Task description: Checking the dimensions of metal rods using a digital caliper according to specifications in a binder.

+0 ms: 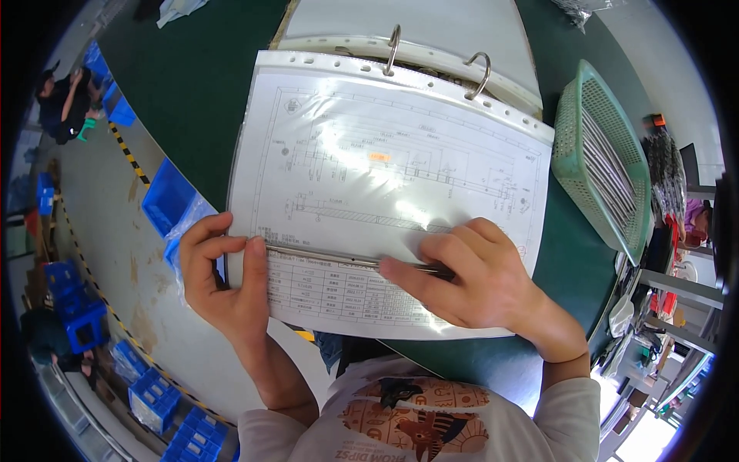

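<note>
A thin, shiny metal rod lies level across a technical drawing in a clear plastic sleeve. My left hand pinches the rod's left end between thumb and fingers, beside the sheet's left edge. On the other side, my right hand grips the rod, its thumb along it, and the fingers hide the rod's right end. Part of the drawing and a printed table lie beneath the right hand. The sleeve hangs on two metal rings of an open binder.
A pale green plastic basket on the right holds several similar metal rods. The dark green table extends around the binder. Blue bins stand past its left edge, and people are farther off at the left.
</note>
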`<state>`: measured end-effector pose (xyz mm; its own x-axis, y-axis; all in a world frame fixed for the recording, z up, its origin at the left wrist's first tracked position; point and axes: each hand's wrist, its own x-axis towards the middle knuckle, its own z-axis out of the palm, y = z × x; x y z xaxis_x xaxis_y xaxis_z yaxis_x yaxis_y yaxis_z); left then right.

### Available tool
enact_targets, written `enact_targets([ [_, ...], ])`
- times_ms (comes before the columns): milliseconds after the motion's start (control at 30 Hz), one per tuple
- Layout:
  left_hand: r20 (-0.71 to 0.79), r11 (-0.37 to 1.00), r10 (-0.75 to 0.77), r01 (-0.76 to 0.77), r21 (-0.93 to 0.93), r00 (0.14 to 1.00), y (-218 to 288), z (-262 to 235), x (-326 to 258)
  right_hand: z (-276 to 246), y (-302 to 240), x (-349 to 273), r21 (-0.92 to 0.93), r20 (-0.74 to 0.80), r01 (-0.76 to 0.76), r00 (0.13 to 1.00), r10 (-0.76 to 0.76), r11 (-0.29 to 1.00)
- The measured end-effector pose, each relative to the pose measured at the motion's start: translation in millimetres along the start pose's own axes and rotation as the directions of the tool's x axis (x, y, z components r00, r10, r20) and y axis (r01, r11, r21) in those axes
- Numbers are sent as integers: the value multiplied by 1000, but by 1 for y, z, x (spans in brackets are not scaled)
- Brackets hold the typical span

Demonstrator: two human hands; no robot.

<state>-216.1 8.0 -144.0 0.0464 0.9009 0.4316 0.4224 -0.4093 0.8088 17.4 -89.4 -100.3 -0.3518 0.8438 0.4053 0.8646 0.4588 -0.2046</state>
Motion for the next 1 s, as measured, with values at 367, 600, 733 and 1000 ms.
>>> enact_targets([
  [367,-3,1000,-5,5,-9,1000,0,0,0,-1,0,2,-61,46,3,999,0,998],
  [600,-6,999,-19,19,-32,1000,1,1,-1,1,-1,2,-17,14,1,1000,-1,1000],
  [733,4,999,-24,24,-23,1000,3,2,0,-6,-4,6,-34,75,-4,997,6,999],
  [1000,-4,1000,-1,1,9,1000,3,4,-2,-1,-21,20,-124,78,38,997,-28,992],
])
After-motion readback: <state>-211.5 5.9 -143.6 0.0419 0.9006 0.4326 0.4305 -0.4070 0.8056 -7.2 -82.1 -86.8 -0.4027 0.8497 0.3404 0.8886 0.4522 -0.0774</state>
